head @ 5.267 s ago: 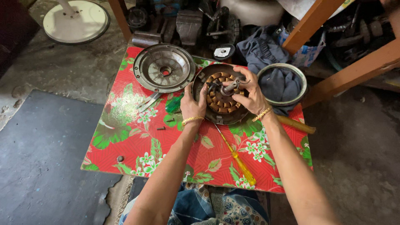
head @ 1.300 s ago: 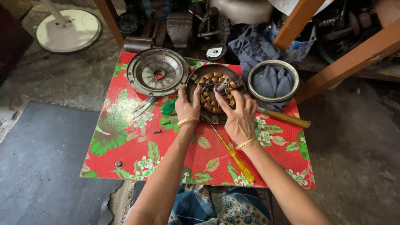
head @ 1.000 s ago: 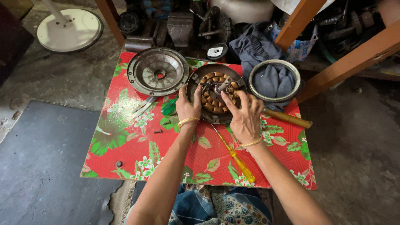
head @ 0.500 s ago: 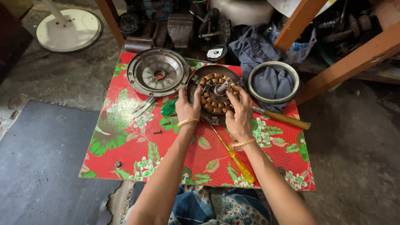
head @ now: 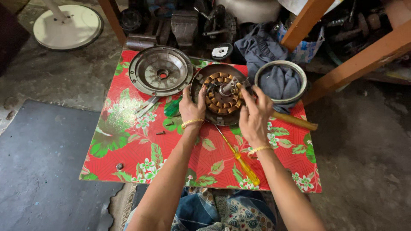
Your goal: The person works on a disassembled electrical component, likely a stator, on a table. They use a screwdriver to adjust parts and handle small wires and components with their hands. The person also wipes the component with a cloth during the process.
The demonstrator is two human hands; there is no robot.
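Observation:
A round fan motor (head: 221, 94) with copper windings and a centre shaft sits in its dark metal housing on a low table covered with a red floral cloth (head: 128, 141). My left hand (head: 192, 107) grips the housing's left rim. My right hand (head: 253, 112) holds the right rim, fingers reaching over the windings. A yellow-handled screwdriver (head: 239, 160) lies on the cloth just in front of the motor, between my forearms. Both wrists wear gold bangles.
A grey round motor cover (head: 160, 76) lies left of the motor, pliers (head: 145, 106) below it. A metal ring with blue cloth (head: 280, 81) sits to the right, with a wooden handle (head: 295, 121) nearby. Loose screws lie on the cloth. Metal parts and wooden beams crowd the back.
My right hand shifted from the motor's upper right edge down to its right rim and windings. The left hand stayed on the left rim.

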